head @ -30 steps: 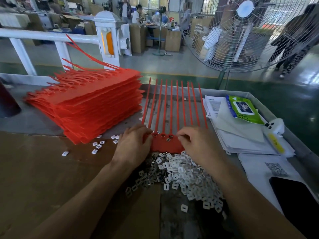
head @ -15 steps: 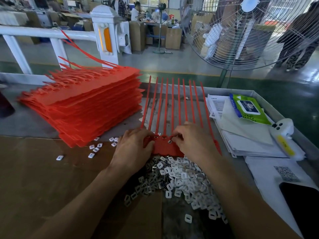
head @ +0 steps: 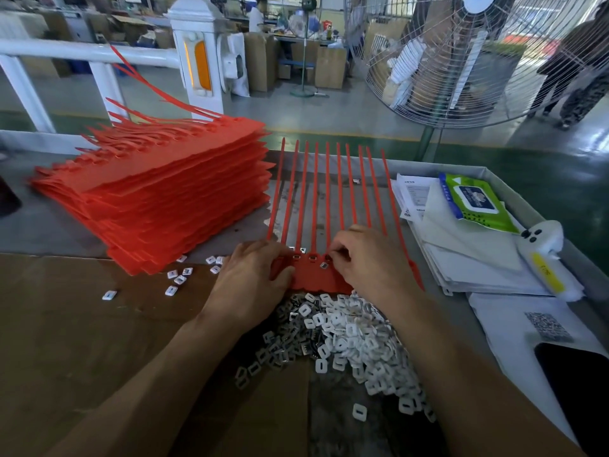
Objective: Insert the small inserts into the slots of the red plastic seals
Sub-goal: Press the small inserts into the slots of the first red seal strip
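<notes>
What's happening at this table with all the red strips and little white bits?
A person is fitting small white inserts into a flat strip of red plastic seals lying on the table. The left hand rests on the strip's left end, while the right hand pinches at a slot near the middle. A pile of loose inserts sits just in front of the hands, and a tall stack of red seal strips waits to the left.

A single head-worn wide-angle view looks forward and down, close over the worktable; both forearms enter from 6 o'clock, the factory floor stretches far toward 12 o'clock
</notes>
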`<act>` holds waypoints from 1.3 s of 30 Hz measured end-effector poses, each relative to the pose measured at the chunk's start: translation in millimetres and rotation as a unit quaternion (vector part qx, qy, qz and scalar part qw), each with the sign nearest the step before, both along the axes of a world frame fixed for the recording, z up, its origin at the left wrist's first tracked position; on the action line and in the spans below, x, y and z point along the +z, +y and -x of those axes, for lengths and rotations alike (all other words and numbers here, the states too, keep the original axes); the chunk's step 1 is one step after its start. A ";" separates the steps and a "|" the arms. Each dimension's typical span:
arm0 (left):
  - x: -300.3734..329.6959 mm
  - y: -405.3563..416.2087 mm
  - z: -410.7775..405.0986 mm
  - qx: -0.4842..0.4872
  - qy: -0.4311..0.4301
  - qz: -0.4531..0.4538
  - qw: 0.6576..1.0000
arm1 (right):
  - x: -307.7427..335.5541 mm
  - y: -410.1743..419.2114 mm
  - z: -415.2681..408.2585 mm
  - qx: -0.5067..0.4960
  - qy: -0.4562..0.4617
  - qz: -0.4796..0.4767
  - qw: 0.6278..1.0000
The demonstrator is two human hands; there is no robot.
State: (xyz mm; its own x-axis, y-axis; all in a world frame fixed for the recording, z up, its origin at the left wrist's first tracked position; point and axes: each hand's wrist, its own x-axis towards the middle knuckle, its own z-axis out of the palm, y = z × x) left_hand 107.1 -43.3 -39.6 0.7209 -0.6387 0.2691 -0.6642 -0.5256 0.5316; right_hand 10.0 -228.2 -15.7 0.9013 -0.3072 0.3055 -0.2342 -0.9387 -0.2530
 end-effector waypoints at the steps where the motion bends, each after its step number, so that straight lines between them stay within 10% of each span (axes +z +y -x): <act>1: 0.0 -0.1 -0.2 0.000 0.000 0.001 1.000 | -0.3 -0.4 -0.1 0.002 0.000 0.000 1.000; 20: -1.0 0.3 -1.1 -0.002 0.001 0.001 1.000 | 1.4 -7.4 15.6 0.036 0.007 -0.129 0.991; 39: -0.4 0.9 0.5 -0.001 0.005 0.007 1.000 | -2.2 0.5 10.0 0.029 0.023 -0.013 0.999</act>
